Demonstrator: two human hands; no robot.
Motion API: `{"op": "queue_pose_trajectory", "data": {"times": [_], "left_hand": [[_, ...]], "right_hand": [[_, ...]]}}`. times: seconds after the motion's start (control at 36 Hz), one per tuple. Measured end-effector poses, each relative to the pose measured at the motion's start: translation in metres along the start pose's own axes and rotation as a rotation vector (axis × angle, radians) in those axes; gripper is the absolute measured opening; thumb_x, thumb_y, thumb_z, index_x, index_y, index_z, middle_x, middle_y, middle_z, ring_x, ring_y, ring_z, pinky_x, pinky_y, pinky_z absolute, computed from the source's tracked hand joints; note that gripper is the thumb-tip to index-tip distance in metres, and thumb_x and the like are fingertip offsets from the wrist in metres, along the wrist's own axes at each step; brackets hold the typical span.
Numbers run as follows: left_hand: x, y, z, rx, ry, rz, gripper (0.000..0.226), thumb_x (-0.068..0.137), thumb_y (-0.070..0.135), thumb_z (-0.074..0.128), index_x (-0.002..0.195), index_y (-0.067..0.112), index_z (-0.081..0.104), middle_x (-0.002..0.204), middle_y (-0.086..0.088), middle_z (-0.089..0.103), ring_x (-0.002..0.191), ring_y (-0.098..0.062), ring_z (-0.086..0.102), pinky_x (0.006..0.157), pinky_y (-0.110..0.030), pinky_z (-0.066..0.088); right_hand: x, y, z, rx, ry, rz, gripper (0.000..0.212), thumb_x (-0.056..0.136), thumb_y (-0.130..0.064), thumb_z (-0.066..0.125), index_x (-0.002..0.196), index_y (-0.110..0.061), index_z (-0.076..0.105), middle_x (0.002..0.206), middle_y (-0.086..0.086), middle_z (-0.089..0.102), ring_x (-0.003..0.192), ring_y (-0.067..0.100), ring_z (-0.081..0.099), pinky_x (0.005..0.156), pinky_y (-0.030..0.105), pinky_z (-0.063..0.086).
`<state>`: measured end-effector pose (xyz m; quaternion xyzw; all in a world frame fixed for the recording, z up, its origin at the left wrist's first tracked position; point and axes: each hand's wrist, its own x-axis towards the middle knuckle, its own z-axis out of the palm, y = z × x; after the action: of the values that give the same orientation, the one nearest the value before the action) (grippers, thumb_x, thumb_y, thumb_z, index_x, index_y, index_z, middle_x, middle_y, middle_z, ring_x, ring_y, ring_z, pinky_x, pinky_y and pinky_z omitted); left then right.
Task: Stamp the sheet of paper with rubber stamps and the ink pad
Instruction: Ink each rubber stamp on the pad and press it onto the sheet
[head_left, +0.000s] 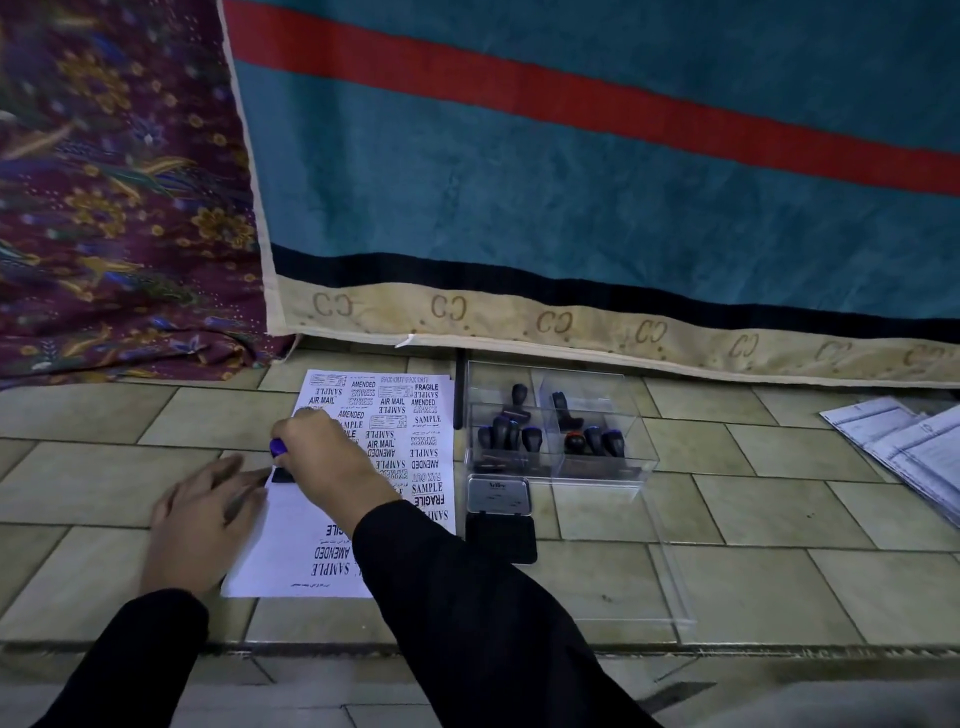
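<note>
While left hand (200, 525) lies flat, right hand (324, 452) grips stamp (280, 462) at paper (291, 551) left edge.

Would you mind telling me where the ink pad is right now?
In the head view, the ink pad lies open on the tiled floor just right of the paper, directly in front of the clear stamp box.

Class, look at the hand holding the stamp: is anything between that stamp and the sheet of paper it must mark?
Nothing visible. The right hand holds the stamp with its base on the sheet of paper, near the left edge. The left hand rests beside it.
</note>
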<state>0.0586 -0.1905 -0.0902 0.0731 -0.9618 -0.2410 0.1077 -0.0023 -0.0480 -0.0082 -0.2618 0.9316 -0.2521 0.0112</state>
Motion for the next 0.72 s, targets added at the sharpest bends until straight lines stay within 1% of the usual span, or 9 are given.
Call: {"op": "queue_pose_trajectory", "data": {"times": [0.08,0.14,0.19,0.25,0.42,0.56,0.67,0.72], "left_hand": [[-0.001,0.003,-0.001,0.000,-0.004,-0.013,0.041,0.087,0.041,0.043,0.121,0.031,0.065,0.142,-0.002,0.050,0.132,-0.024,0.041,0.112,-0.043,0.020],[-0.002,0.006,-0.003,-0.008,-0.002,-0.023,0.047,0.084,0.044,0.039,0.120,0.030,0.066,0.143,-0.003,0.050,0.131,-0.025,0.041,0.111,-0.043,0.020],[-0.002,0.008,-0.003,-0.012,0.005,-0.022,0.048,0.083,0.043,0.039,0.119,0.028,0.067,0.143,-0.004,0.050,0.131,-0.026,0.042,0.111,-0.043,0.021],[-0.002,0.009,-0.003,-0.010,0.010,-0.018,0.049,0.083,0.042,0.039,0.119,0.026,0.067,0.142,-0.005,0.051,0.131,-0.027,0.042,0.110,-0.044,0.022],[-0.001,0.006,0.000,-0.002,0.027,-0.013,0.049,0.081,0.043,0.039,0.117,0.026,0.068,0.142,-0.005,0.051,0.129,-0.027,0.044,0.110,-0.045,0.024],[0.001,0.003,0.002,0.012,0.027,-0.018,0.047,0.081,0.041,0.041,0.116,0.025,0.068,0.141,-0.006,0.052,0.128,-0.029,0.045,0.109,-0.047,0.025],[0.003,-0.002,0.005,0.036,0.023,-0.011,0.046,0.083,0.043,0.040,0.116,0.027,0.067,0.141,-0.004,0.052,0.127,-0.029,0.046,0.109,-0.047,0.025],[0.003,-0.004,0.005,0.031,0.028,-0.005,0.043,0.083,0.042,0.040,0.114,0.030,0.067,0.140,-0.003,0.053,0.126,-0.028,0.047,0.108,-0.047,0.026]], "right_hand": [[-0.001,-0.001,0.003,-0.024,0.004,-0.003,0.010,0.082,0.006,0.060,0.092,0.006,0.062,0.097,0.024,0.053,0.085,0.042,0.057,0.067,0.037,0.047],[-0.003,-0.001,0.005,-0.043,0.015,-0.010,0.009,0.081,0.008,0.059,0.089,0.006,0.062,0.094,0.023,0.052,0.084,0.041,0.057,0.065,0.036,0.045],[-0.006,-0.002,0.007,-0.058,0.035,-0.031,0.008,0.080,0.012,0.057,0.085,0.007,0.061,0.089,0.021,0.049,0.082,0.040,0.058,0.062,0.034,0.043],[-0.008,-0.002,0.009,-0.079,0.045,-0.060,0.008,0.079,0.014,0.056,0.084,0.008,0.059,0.091,0.022,0.050,0.082,0.040,0.057,0.061,0.036,0.044],[-0.004,-0.004,0.001,-0.073,0.037,-0.043,0.012,0.081,0.013,0.057,0.091,0.009,0.061,0.099,0.025,0.053,0.088,0.042,0.058,0.070,0.041,0.049],[-0.008,-0.002,0.008,-0.051,0.044,-0.067,0.012,0.076,0.018,0.057,0.084,0.010,0.061,0.093,0.026,0.053,0.082,0.042,0.058,0.062,0.037,0.044],[0.000,0.007,0.014,0.024,0.068,-0.010,0.009,0.080,0.011,0.059,0.089,0.008,0.062,0.094,0.025,0.053,0.083,0.042,0.059,0.069,0.042,0.051],[0.004,0.013,0.013,0.123,0.077,0.062,0.012,0.083,0.006,0.058,0.094,0.007,0.063,0.097,0.026,0.056,0.088,0.042,0.059,0.075,0.041,0.051]]}}
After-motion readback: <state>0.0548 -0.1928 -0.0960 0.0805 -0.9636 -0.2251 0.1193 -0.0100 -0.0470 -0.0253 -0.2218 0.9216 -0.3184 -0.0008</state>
